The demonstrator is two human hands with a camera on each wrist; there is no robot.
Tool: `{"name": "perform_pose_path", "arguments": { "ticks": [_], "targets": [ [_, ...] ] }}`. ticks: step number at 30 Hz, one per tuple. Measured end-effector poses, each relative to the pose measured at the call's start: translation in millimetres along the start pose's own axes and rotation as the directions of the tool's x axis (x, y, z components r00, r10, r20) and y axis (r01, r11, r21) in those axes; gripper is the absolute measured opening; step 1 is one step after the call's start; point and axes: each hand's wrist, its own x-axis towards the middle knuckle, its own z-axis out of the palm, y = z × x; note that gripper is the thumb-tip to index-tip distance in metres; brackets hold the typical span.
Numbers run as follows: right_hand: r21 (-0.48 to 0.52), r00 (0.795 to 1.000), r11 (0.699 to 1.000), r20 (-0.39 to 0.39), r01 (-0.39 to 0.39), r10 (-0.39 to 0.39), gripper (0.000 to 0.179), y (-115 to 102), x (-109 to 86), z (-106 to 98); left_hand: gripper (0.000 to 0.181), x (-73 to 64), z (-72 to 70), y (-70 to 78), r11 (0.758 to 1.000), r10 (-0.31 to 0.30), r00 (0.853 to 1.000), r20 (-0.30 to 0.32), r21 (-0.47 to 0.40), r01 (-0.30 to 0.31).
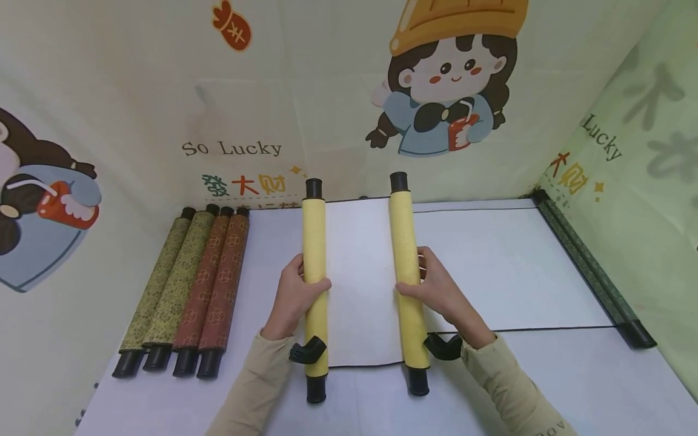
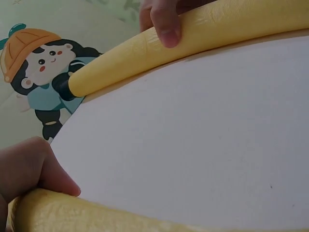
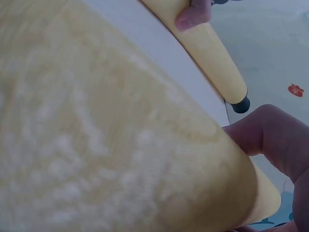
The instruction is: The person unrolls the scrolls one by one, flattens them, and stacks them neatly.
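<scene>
A yellow-backed hanging scroll (image 1: 362, 242) is partly unrolled, a stretch of blank white paper showing between its two rolls. My left hand (image 1: 294, 300) grips the left roll (image 1: 314, 236) near its middle, thumb across the front and fingers behind. On the other side, my right hand (image 1: 444, 293) holds the right roll (image 1: 402, 236) the same way. Black knobs cap both ends of each roll. The left wrist view shows the blank paper (image 2: 183, 140) with a thumb on each roll. In the right wrist view the near yellow roll (image 3: 120, 145) fills most of the picture.
Several rolled scrolls, including a green one (image 1: 180, 278) and a red one (image 1: 225, 278), lie side by side at the left. At the far right a dark green scroll (image 1: 586, 266) lies along the table edge, beside a white sheet (image 1: 518, 272). Printed cloth (image 1: 327, 109) hangs behind the white table (image 1: 360, 406).
</scene>
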Motion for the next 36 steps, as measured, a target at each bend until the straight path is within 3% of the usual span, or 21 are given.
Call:
{"name": "perform_pose_path", "arguments": {
  "ticks": [4, 19, 25, 36],
  "targets": [
    [-0.005, 1.000, 1.000, -0.005, -0.004, 0.004, 0.073, 0, 0.3, -2, 0.058, 0.5, -3.5, 0.5, 1.000, -0.009, 1.000, 0.024, -0.017, 0.009],
    [-0.060, 1.000, 0.998, -0.028, 0.003, -0.004, 0.068, 3, 2.3, -14, 0.060, 1.8, -12.3, 0.1, 0.999, -0.034, 0.999, 0.002, 0.009, 0.034],
    [-0.038, 1.000, 0.999, -0.022, -0.003, 0.002, 0.069, 3, 2.2, -18, 0.062, 1.8, -14.4, 0.8, 0.998, -0.052, 0.999, 0.006, 0.030, 0.051],
    [-0.046, 0.999, 0.998, -0.039, -0.034, 0.032, 0.067, 4, 2.0, -20, 0.063, 2.6, -19.7, 2.6, 0.998, -0.069, 0.997, 0.017, 0.004, 0.069]
  ]
}}
